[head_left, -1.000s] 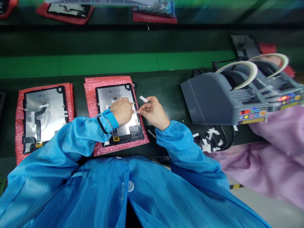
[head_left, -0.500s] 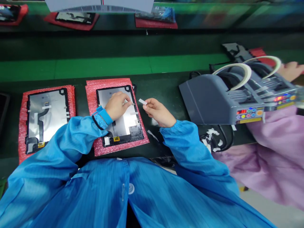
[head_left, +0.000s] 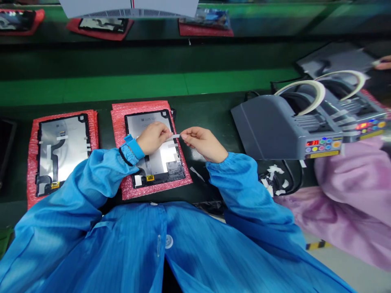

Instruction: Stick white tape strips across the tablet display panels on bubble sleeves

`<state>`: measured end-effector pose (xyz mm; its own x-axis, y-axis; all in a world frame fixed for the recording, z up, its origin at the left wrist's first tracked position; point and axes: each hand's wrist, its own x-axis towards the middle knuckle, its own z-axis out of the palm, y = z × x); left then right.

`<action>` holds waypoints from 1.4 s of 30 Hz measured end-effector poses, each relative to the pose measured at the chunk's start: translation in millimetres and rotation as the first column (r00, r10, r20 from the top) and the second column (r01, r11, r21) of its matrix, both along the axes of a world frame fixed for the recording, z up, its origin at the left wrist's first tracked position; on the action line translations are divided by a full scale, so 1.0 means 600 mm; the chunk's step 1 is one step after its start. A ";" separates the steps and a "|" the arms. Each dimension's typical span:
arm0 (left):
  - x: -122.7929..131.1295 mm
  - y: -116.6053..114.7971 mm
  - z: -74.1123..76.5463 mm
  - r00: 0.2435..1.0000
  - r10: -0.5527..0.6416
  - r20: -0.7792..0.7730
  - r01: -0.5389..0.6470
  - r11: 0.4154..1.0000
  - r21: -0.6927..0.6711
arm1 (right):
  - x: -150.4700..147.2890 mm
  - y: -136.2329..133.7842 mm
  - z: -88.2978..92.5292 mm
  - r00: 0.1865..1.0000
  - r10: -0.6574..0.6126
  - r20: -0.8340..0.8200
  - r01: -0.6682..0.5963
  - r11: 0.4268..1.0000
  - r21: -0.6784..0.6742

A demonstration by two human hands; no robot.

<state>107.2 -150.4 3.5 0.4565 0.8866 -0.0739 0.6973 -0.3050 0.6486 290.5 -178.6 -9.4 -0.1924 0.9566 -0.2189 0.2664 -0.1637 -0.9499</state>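
A short strip of white tape stretches between my two hands. The fingertips of my left hand are pinched at its left end. At the strip's right end, thumb and forefinger of my right hand grip it. Beneath my left hand lies a tablet screen panel, silver back up with a black frame, a flat cable and small white tape pieces along its right edge. It rests on red bubble-wrap bags. My left hand and sleeve cover part of the panel.
Left, another panel lies on red bubble wrap. Two grey tape dispensers stand right, with tape scraps in front. A co-worker's lilac sleeve is beyond. Wrapped panels sit on the back shelf.
My right hand has moved slightly down with the tape strip, and my left fingertips have come to its other end. Far right, the co-worker's hand has moved up and a grey panel there has shifted.
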 end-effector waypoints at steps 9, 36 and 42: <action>0.005 -0.008 -0.005 0.978 0.030 -0.208 -0.027 1.000 0.016 | -0.018 0.011 -0.016 0.982 0.021 0.185 -0.036 0.996 0.081; 0.015 -0.020 -0.008 0.941 0.033 -0.337 -0.033 0.999 0.005 | -0.029 0.012 -0.010 0.934 0.057 0.354 -0.066 0.998 0.013; 0.021 -0.026 -0.002 0.942 0.046 -0.334 -0.043 0.999 0.016 | -0.024 0.015 -0.023 0.956 0.025 0.293 -0.005 0.998 -0.070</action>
<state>120.1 -166.2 2.6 0.3673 0.9067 -0.2073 0.8862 -0.2736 0.3738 276.3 -169.6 -23.4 -0.1240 0.9350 -0.3324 0.5348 -0.2192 -0.8160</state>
